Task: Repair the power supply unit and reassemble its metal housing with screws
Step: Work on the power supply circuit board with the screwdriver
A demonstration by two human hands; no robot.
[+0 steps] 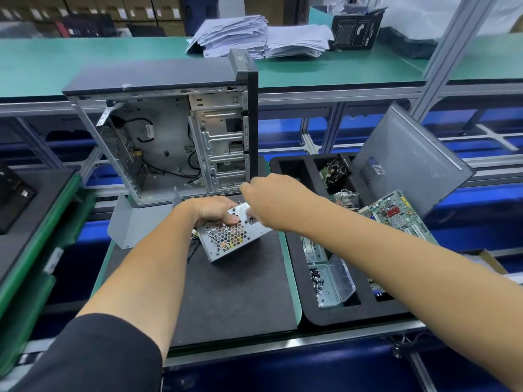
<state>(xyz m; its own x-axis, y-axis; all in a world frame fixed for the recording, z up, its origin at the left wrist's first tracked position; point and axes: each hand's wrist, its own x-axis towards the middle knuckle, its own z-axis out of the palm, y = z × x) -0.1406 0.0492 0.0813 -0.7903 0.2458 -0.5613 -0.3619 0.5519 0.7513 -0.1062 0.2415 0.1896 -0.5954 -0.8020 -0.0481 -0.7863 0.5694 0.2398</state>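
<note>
Unit: grey perforated metal power supply box (235, 239), tilted on my black tabletop mat (232, 292).
Left hand (215, 212): I grip its upper edge.
Right hand (268, 205): my fingers curl onto its top; whether they hold anything I cannot tell.

Open computer case (169, 137) stands behind — paper stacks (263, 36) farther back.

Electronics repair workshop: green-topped benches (85, 60) across the upper frame, a gutted PC case (169, 131) at centre, and a parts tray (294, 250) at right.
</note>
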